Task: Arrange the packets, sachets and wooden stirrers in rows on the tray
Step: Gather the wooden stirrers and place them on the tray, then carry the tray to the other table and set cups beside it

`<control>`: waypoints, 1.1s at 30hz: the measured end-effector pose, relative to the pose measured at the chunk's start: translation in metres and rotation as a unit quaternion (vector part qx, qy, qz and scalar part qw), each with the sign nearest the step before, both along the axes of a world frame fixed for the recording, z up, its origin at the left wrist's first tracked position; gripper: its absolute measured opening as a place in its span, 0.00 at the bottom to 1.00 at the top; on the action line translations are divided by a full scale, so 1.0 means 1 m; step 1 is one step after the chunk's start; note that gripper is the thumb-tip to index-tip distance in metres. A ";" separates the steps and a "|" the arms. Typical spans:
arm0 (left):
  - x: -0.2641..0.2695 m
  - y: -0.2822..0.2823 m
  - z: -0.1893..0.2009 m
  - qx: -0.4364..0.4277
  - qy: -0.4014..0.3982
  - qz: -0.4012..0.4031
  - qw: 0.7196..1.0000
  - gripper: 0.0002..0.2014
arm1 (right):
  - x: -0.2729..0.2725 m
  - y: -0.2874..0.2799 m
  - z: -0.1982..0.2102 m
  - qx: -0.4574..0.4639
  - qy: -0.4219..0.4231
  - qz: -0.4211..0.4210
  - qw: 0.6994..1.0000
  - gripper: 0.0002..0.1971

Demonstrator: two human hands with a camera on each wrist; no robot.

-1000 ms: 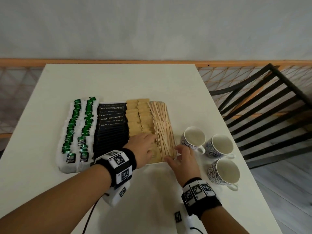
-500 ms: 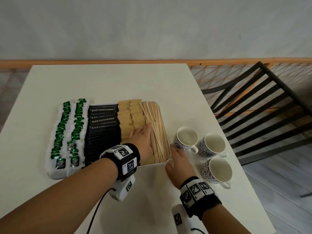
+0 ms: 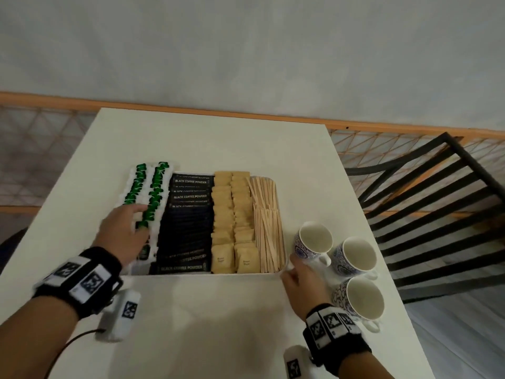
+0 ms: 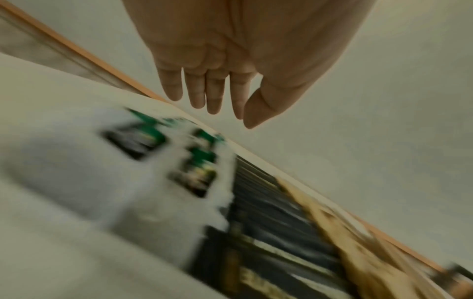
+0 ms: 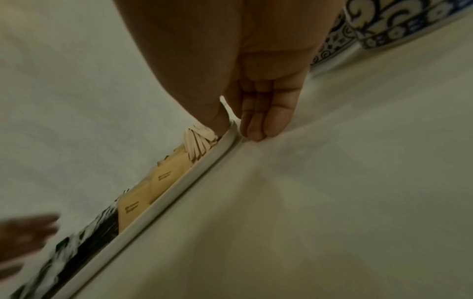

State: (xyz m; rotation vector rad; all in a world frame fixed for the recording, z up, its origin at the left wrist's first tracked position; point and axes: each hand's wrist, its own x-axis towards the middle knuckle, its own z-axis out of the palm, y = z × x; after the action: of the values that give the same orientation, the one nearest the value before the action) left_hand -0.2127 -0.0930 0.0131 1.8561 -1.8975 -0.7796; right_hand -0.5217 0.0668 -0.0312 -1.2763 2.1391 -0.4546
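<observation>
2 hands in shot | tray (image 3: pixel 281 203) on the white table (image 3: pixel 207 138), packed in rows: white-green sachets (image 3: pixel 157 187) far left, then black coffee packets (image 3: pixel 188 222), brown sugar packets (image 3: pixel 232 214), wooden stirrers (image 3: pixel 266 225) | left hand (image 3: pixel 123 233) flat, fingers straight, over the sachets | right hand (image 5: pixel 245 97) pinching the tray's near right corner | 3 cups (image 3: pixel 352 258) just beside it

White tray (image 3: pixel 282 243) full: green-white sachets (image 3: pixel 155 187), black coffee packets (image 3: pixel 188 228), tan sugar packets (image 3: pixel 232 220), wooden stirrers (image 3: pixel 266 228) in rows.
</observation>
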 end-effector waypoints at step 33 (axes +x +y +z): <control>0.088 0.006 -0.077 0.232 0.277 0.252 0.898 0.15 | 0.015 -0.027 0.003 0.036 -0.003 -0.066 0.997 0.21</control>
State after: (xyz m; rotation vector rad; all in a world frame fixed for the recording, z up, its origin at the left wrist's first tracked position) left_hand -0.1248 -0.0871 -0.0635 1.9609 -0.8705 -1.4554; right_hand -0.5067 0.0396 -0.0284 -1.0978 2.2218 -0.4324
